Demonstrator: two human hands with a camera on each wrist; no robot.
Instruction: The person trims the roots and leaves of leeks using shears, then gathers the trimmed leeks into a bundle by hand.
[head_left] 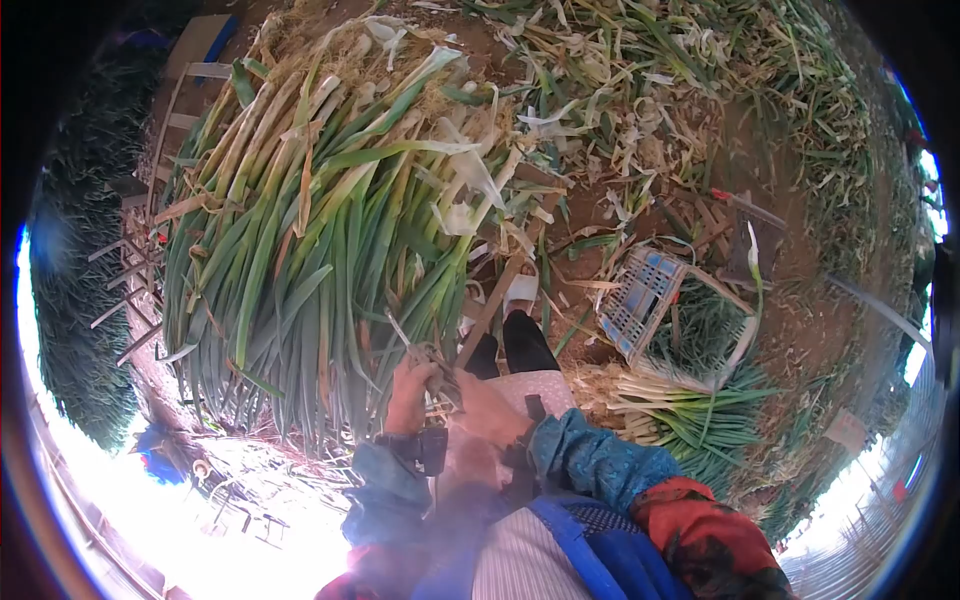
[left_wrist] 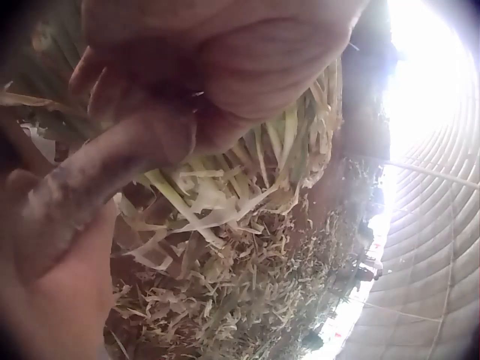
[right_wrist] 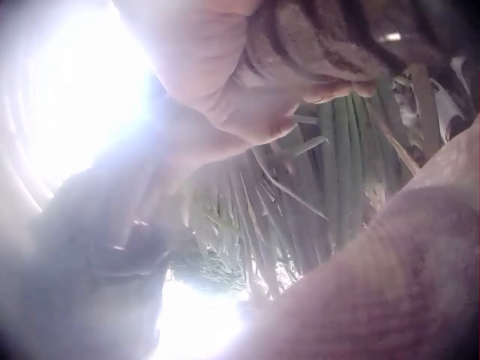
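Observation:
Both hands meet close together in front of the lap, beside a big heap of long green onions [head_left: 290,250]. My left hand [head_left: 406,397] curls its fingers around a grey-brown, dark-banded thing [right_wrist: 322,41]; its kind cannot be told. From the other side my right hand [head_left: 487,408] grips at the same thing, with one dirt-darkened finger [left_wrist: 112,154] pressed against the left palm in the left wrist view. Thin pale stalk ends [right_wrist: 311,144] poke out below the left fingertips in the right wrist view.
To the right stands a blue-and-white crate [head_left: 655,285] with greens inside. A bundle of green onions [head_left: 690,415] lies beside it. Stripped leaves [head_left: 640,100] litter the soil ahead. A wooden bar [head_left: 490,315] slants by the legs, and a metal rack [head_left: 125,300] stands left.

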